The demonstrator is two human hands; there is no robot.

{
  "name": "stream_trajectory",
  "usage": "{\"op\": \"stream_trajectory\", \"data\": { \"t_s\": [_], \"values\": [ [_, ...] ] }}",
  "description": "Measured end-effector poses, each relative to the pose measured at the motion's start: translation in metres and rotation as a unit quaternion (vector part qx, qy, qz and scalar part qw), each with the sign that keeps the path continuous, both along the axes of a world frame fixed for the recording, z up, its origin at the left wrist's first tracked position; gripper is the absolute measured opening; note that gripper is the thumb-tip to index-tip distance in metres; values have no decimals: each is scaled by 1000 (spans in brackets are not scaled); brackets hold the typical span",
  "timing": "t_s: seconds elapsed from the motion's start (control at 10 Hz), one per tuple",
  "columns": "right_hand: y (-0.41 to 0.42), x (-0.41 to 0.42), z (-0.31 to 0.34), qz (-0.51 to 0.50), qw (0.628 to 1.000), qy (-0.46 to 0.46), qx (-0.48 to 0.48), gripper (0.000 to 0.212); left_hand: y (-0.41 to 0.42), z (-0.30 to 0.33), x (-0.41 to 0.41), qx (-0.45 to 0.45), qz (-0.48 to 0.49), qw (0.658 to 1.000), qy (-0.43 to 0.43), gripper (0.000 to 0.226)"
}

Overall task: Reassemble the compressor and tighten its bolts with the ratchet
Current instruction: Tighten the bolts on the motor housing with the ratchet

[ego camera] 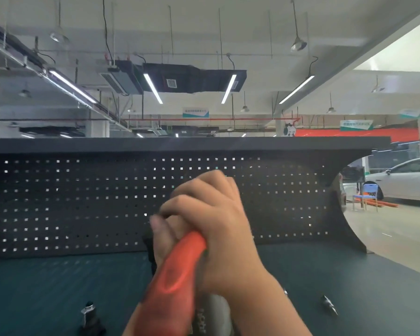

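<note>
Dark green bench top (pixel 46 287), pegboard (pixel 83 202) behind

this is a vehicle workshop or garage hall. a dark metal workbench (pixel 46 294) with a green-blue top carries a black perforated tool panel (pixel 83 204) rising along its back edge, capped by a flat shelf. above the panel hang bare ceiling ducts (pixel 194 78), strip lights (pixel 153 88), pendant lamps and a red pipe run. to the right of the panel a white car (pixel 407 180) stands on a smooth concrete floor, with a blue chair (pixel 366 197) just in front of it. hanging signs and an orange banner show beyond the panel's top edge.
</note>
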State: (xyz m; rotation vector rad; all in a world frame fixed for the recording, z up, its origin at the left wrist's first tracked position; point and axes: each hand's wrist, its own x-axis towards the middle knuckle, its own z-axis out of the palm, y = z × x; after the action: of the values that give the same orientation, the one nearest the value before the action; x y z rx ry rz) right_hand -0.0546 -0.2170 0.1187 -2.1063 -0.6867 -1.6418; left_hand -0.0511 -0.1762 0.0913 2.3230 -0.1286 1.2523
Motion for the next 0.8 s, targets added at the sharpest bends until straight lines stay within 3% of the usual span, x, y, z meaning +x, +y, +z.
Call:
{"op": "stream_trajectory", "data": {
  "t_s": [0.1,0.2,0.3,0.4,0.5,0.6,0.7,0.8],
  "values": [
    [-18,-3,-9,159,967,-109,165,18,29,9,8,-105,-176,974,102,45],
    [-53,6,-9,342,802,-14,489,17,37,12,13,-90,-216,972,32,30],
    [-36,3,-13,326,822,-85,460,16,32,12,5,-105,-217,970,39,29],
    [-4,-9,-13,262,925,-168,219,14,35,9,20,-40,-116,992,39,44],
    [-10,-12,-3,179,961,-207,45,9,38,9,19,-76,-140,986,51,45],
    [-40,-7,-4,195,945,-156,211,8,41,13,12,-94,-201,973,61,45],
    [-58,7,-10,354,786,-3,507,7,40,14,5,-105,-218,968,75,26],
    [-37,3,-14,310,847,-87,423,11,34,14,6,-98,-205,972,66,29]
  ]
}}
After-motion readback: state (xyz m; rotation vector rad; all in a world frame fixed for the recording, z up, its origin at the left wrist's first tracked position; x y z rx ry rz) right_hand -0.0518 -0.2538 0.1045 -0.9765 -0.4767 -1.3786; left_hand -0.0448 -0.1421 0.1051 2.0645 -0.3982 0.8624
